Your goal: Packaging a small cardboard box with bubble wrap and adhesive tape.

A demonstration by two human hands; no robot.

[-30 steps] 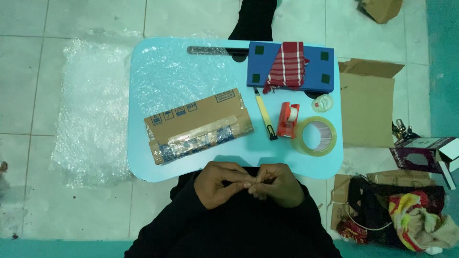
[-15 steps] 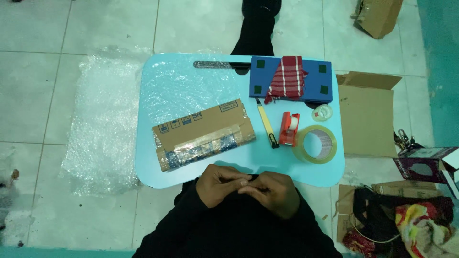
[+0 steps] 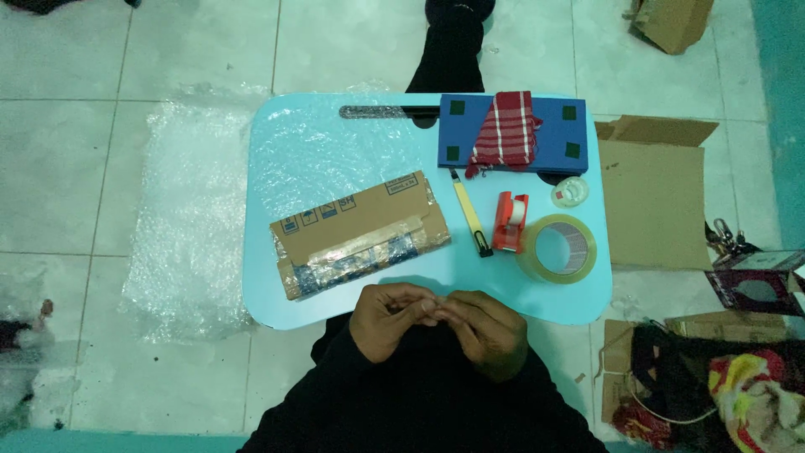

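My left hand (image 3: 391, 319) and my right hand (image 3: 485, 329) meet fingertip to fingertip at the near edge of a small light-blue table (image 3: 327, 143). Whether anything small is pinched between the fingers cannot be made out. Just beyond them lies a flattened cardboard parcel (image 3: 359, 233) with clear tape along its near side. To the right of it lie a yellow utility knife (image 3: 470, 215), a red tape dispenser (image 3: 509, 221) and a big roll of clear tape (image 3: 558, 248). My sleeves are black.
A blue box (image 3: 553, 134) with a red checked cloth (image 3: 506, 130) sits at the table's far right, beside a small tape roll (image 3: 570, 192). A metal ruler (image 3: 373, 111) lies at the far edge. Bubble wrap (image 3: 180, 218) covers the floor left; open cardboard (image 3: 658, 201) and bags (image 3: 713, 377) lie right.
The camera view has shifted, so the table and its things sit further right and lower in the picture. My hands stay together at the near edge; nothing on the table has moved.
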